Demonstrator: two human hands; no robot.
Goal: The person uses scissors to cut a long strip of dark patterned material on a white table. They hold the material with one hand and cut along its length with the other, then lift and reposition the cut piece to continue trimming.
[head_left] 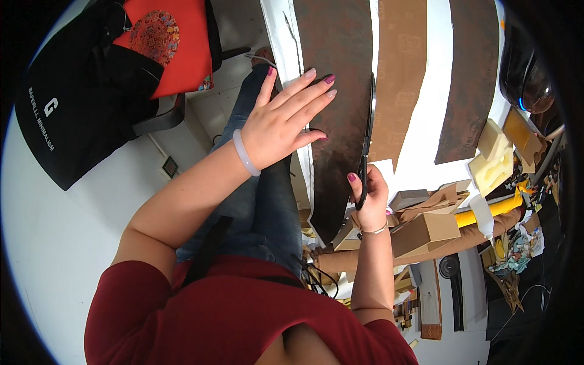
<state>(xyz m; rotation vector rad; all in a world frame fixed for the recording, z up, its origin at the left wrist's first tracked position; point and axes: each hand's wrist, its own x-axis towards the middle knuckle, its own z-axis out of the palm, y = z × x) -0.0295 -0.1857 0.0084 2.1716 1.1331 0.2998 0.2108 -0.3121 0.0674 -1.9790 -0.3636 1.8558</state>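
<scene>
Where the right grip (373, 198) curls, scissors (368, 131) jut forward.

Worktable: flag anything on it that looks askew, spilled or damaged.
The tan patterned strip looks askew: its right edge is uneven and it tapers toward the right hand, though the lens bends straight edges. I see no obvious spill or damage.

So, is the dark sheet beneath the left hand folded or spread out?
Spread out: the dark sheet lies flat and long on the white surface, no fold showing.
</scene>
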